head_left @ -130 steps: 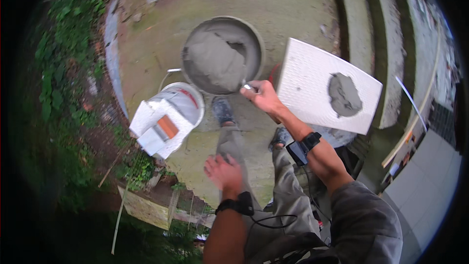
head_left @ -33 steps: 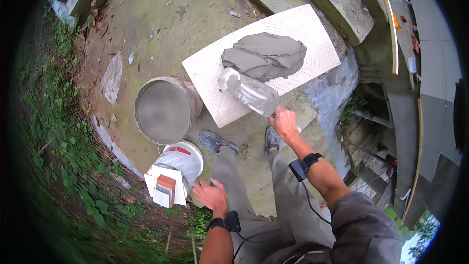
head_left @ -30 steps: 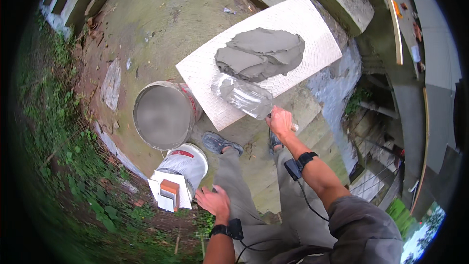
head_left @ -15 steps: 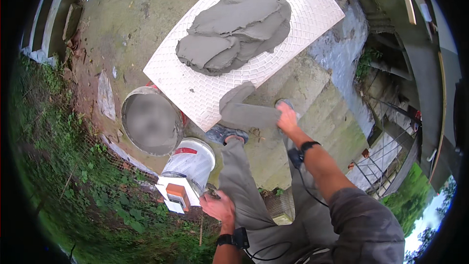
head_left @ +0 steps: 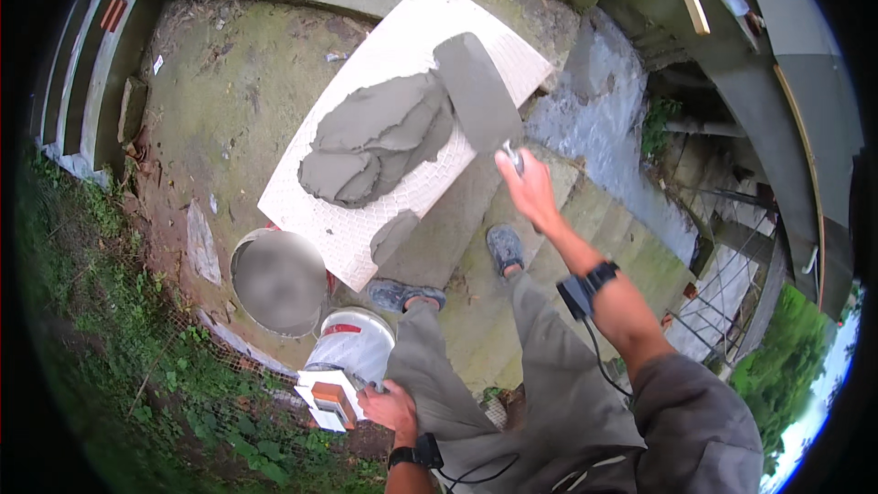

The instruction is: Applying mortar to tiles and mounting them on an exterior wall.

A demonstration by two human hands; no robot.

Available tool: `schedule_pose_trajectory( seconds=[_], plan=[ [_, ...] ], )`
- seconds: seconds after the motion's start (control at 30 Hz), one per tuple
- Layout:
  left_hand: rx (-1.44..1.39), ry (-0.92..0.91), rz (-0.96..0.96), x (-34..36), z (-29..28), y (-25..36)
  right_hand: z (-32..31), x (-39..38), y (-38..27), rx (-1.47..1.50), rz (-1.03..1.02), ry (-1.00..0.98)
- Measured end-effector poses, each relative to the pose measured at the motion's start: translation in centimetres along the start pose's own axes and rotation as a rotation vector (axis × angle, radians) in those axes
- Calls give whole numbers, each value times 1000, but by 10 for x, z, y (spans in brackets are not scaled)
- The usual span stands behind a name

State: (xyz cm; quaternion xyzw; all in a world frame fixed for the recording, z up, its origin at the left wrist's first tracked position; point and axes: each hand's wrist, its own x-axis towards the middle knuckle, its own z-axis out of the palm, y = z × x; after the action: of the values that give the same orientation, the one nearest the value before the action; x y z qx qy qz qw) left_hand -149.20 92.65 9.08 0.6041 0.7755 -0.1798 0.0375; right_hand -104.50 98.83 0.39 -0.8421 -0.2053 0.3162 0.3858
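My right hand (head_left: 528, 181) grips the handle of a trowel (head_left: 477, 91), whose long grey blade lies over the right part of a pale patterned panel (head_left: 430, 14). Left of the blade spreads a thick mound of wet grey mortar (head_left: 370, 133), touching or close to the blade's edge. A smaller grey patch of mortar (head_left: 393, 236) sits at the panel's near edge. Down at the lower left, my left hand (head_left: 391, 408) has curled fingers around something small and dark, beside a white board with a brown block (head_left: 334, 402).
A bucket (head_left: 240, 265) with grey contents stands left of the panel's near corner. In front of it is a white bucket (head_left: 352, 343). My feet in grey shoes (head_left: 505, 249) stand near the panel on stepped concrete (head_left: 558, 247). Plants (head_left: 165, 375) grow along the left.
My right hand has swung the trowel from the panel's near edge up to its right part, beside the mound. My left hand has moved closer to the white board. The whole view has shifted.
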Motion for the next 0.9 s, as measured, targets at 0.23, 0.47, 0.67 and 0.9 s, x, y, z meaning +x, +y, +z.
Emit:
schedule_pose_trajectory(
  seconds=[0.23,0.47,0.67,0.9],
  plan=[
    [41,41,-12,5,-2,-1,-4,-101,151,-168,146,-41],
    [83,35,17,0,-3,3,73,-180,63,-515,-401,-315],
    [142,50,59,3,-3,-4,83,-122,66,-612,-257,-250],
    [643,785,622,11,3,-63,-156,-34,78,-522,397,166]
  ],
)
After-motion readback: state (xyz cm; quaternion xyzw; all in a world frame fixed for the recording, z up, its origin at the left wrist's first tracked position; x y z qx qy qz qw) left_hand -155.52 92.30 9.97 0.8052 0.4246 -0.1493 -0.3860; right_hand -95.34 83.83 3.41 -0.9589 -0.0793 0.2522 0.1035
